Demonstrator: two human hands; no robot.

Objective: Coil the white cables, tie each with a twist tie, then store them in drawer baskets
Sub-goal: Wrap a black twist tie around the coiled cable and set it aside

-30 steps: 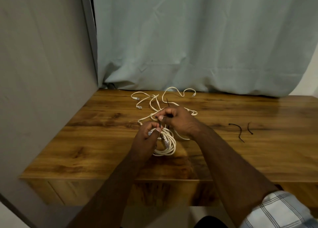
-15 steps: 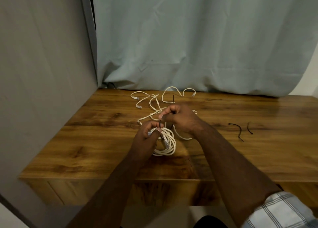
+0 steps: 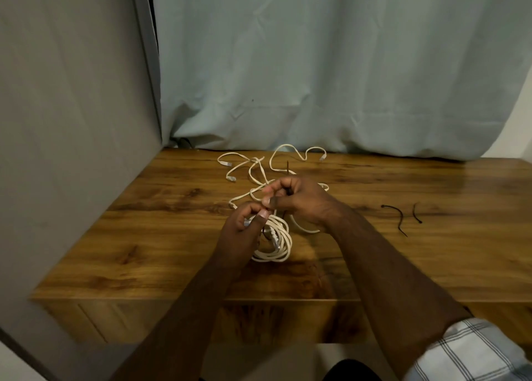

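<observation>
The fingers (image 3: 283,185) of the right hand (image 3: 302,200) are curled in and pinch a thin dark twist tie (image 3: 288,169). One end of the tie sticks up above the hand. The fingers (image 3: 260,217) of the left hand (image 3: 240,231) are curled too, and they hold the top of a coiled white cable (image 3: 277,241). The thumb presses on the cable loops. The two hands touch each other just above the coil.

The coiled white cable hangs down from the left hand and its low part rests on the table (image 3: 144,236). A small plug end lies across the loops, in the middle of the coil.

Just past the hands, on the far side, lies a loose white cable (image 3: 259,167). It is not coiled. It twists and loops over the table, and its plug ends point out to the left and to the right. Part of it runs under the right hand.

To the right, well apart from the hands, two more dark twist ties (image 3: 395,216) lie on the table. One is long and bent, the other is short and lies just beside it.

The table is brown wood. A gray wall (image 3: 72,121) stands on the left side. A pale blue curtain (image 3: 331,64) hangs behind the table on the far side. A checked sleeve (image 3: 466,352) shows on the right arm at the near right corner
</observation>
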